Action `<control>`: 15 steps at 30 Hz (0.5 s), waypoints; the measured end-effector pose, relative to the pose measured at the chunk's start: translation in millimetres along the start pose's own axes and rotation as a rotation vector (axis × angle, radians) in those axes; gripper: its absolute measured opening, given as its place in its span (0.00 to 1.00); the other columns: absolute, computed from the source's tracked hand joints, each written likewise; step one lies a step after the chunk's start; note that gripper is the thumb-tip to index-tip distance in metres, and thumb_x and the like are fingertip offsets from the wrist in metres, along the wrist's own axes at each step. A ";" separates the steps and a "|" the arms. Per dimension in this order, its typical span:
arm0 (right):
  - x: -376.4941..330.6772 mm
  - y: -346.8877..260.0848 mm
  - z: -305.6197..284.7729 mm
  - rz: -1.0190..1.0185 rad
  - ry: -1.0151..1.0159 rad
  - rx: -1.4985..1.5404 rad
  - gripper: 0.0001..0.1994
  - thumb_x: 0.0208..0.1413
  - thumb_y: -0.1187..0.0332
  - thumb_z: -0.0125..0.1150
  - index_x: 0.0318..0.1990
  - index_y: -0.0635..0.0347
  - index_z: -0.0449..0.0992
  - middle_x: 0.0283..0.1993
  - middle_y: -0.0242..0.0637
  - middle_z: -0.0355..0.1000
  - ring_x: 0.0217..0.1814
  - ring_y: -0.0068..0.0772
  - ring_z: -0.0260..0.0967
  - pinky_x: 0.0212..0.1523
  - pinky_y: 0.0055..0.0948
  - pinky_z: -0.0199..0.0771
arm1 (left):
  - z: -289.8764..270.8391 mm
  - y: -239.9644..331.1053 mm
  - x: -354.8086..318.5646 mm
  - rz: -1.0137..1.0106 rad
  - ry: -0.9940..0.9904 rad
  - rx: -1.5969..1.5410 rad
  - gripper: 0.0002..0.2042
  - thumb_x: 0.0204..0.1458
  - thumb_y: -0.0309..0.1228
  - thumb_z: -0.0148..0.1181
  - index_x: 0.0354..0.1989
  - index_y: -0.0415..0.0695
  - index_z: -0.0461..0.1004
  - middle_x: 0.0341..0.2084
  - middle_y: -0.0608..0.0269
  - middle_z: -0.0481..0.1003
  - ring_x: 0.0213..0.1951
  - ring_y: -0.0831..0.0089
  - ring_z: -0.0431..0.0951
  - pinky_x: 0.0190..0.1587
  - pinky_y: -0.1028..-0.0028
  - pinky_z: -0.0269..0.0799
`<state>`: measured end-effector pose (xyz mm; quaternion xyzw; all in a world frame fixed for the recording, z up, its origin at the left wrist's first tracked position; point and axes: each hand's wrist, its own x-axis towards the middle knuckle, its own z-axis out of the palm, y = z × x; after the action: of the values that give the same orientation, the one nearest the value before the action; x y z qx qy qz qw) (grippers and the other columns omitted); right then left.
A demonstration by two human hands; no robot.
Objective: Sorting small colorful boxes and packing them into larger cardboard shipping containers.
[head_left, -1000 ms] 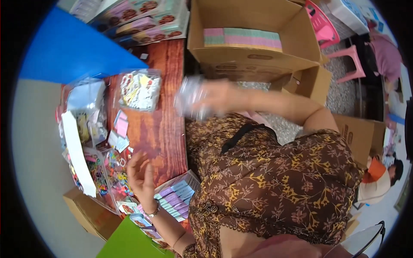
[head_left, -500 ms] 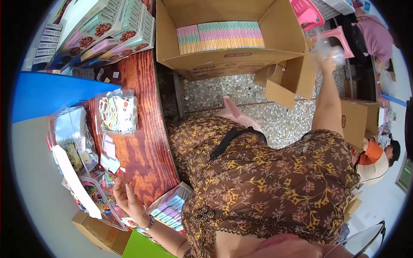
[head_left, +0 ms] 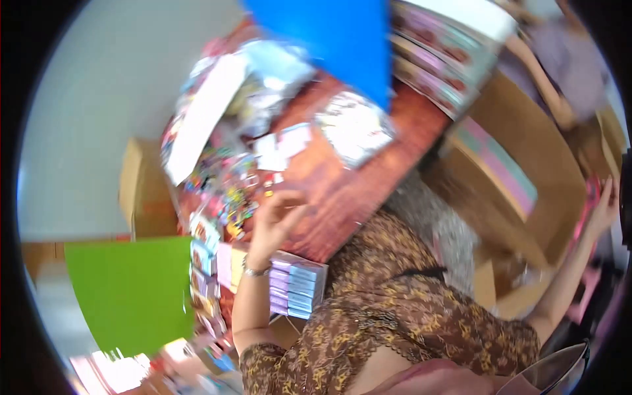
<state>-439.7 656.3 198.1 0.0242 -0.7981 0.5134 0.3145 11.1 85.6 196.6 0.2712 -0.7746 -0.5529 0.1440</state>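
Over the red wood-grain table, my left hand (head_left: 275, 220) hovers by small colourful plastic pieces (head_left: 227, 184) and white cards (head_left: 280, 148). Its fingers look bent, but blur hides whether anything is between them. Far out at the right, my right hand (head_left: 605, 205) is raised with fingers stretched and nothing visible in it. A big cardboard box (head_left: 546, 145) holding a row of pastel small boxes (head_left: 498, 164) stands between my right arm and the table. Crumpled clear plastic (head_left: 526, 273) shows in a smaller open carton (head_left: 494, 289).
A blue panel (head_left: 329, 39) and stacked product boxes (head_left: 447, 52) rise at the table's far side. A clear tray of printed pieces (head_left: 354, 128) lies before them. Purple and blue small boxes (head_left: 289, 286) sit near my left wrist. A green panel (head_left: 131, 289) stands left. Another person (head_left: 569, 66) is at upper right.
The view has swung left and blurred. My right hand no longer shows the crumpled clear plastic it held, and similar plastic now appears in the small carton. My left hand stays near the small pieces.
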 end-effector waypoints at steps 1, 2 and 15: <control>-10.9 -55.4 44.6 -0.014 -0.112 -0.040 0.13 0.64 0.70 0.57 0.54 0.63 0.76 0.49 0.34 0.76 0.40 0.21 0.72 0.41 0.19 0.72 | -7.8 -10.3 -4.9 -0.008 -0.016 -0.087 0.07 0.56 0.21 0.63 0.41 0.38 0.76 0.35 0.66 0.79 0.37 0.80 0.78 0.41 0.79 0.75; -34.4 -101.5 94.0 -0.164 -0.275 0.129 0.12 0.63 0.71 0.58 0.53 0.63 0.77 0.47 0.33 0.76 0.40 0.20 0.71 0.41 0.18 0.71 | -15.2 -19.6 -8.1 -0.007 -0.046 -0.174 0.04 0.56 0.22 0.64 0.38 0.38 0.77 0.33 0.67 0.79 0.35 0.82 0.78 0.39 0.80 0.75; -336.7 -395.5 614.9 -1.042 -1.370 0.061 0.18 0.57 0.56 0.63 0.48 0.59 0.79 0.46 0.48 0.78 0.46 0.52 0.76 0.47 0.47 0.75 | -64.3 -56.1 -77.9 -0.169 0.370 -0.216 0.07 0.58 0.23 0.62 0.43 0.38 0.76 0.36 0.71 0.77 0.37 0.84 0.75 0.42 0.81 0.73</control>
<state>-320.3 -139.2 169.6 0.7003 -0.6849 0.1970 -0.0418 122.6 67.1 172.4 0.4150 -0.6460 -0.5835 0.2646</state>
